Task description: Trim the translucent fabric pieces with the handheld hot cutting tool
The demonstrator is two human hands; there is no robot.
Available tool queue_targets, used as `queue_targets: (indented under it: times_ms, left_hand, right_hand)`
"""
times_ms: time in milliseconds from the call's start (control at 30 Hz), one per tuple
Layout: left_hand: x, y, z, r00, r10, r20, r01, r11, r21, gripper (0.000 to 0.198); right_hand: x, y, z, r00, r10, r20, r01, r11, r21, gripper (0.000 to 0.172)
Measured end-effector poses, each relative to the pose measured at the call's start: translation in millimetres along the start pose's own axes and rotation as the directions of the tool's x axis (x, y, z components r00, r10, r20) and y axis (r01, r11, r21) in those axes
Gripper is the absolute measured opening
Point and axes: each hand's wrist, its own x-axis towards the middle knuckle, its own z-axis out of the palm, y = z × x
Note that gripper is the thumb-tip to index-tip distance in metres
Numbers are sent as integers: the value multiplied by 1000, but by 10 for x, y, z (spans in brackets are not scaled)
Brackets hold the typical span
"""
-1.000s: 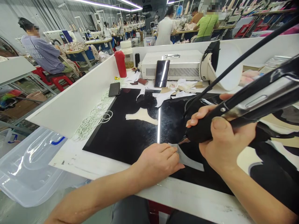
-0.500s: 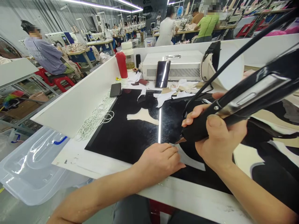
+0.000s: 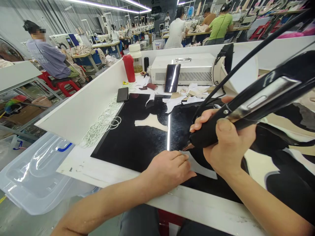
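My right hand (image 3: pixel 227 144) is wrapped round a black corded hand tool (image 3: pixel 251 106) with a silver lever along its side. The tool's narrow copper-coloured tip (image 3: pixel 188 146) points down beside my left fingertips, at the end of a curved light-grey cut piece (image 3: pixel 203 167). My left hand (image 3: pixel 169 167) presses that piece against the shiny black mat (image 3: pixel 128 144), its fingers bent and close together. Part of the piece is hidden under this hand. A cream cut piece (image 3: pixel 151 122) lies farther back on the mat.
White elastic loops (image 3: pixel 98 129) and a dark phone (image 3: pixel 122 94) lie at left. Behind are a red bottle (image 3: pixel 129 68), an upright phone (image 3: pixel 172 78) and a white vented box (image 3: pixel 194 68). Black and cream pieces (image 3: pixel 261 164) cover the right side. The tool's cable (image 3: pixel 236 70) crosses above the table.
The tool and my right hand have shifted slightly left, towards my left fingertips. My left hand stays on the light-grey piece.
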Motion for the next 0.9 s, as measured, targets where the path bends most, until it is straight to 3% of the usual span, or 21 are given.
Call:
queue_targets:
  times_ms: [233,367,467,567,767,900]
  left_hand:
    - [8,-6,23,1000,3,-5,-3,1000,-8,35]
    - [15,-5,-18,999,-11,47,13,999,-35,37]
    - [13,-4,-56,999,-13,45,16,997,-72,41]
    - [4,-5,-75,999,-21,42,25,996,-85,45]
    - [-1,-4,-104,996,-28,87,35,996,-87,44]
    - [4,-6,-128,993,-33,117,43,996,-84,43]
  right_hand:
    - [-40,53,28,1000,-15,17,16,999,-42,30]
    - [3,-11,-44,997,0,76,6,997,-79,30]
    - [64,-143,-137,993,-79,92,95,980,-174,33]
    - [95,-302,-227,989,-139,50,147,961,-232,31]
    - [8,-499,-427,995,-60,-81,40,972,-229,41]
    - [-75,-539,-538,995,-65,-79,47,976,-215,42]
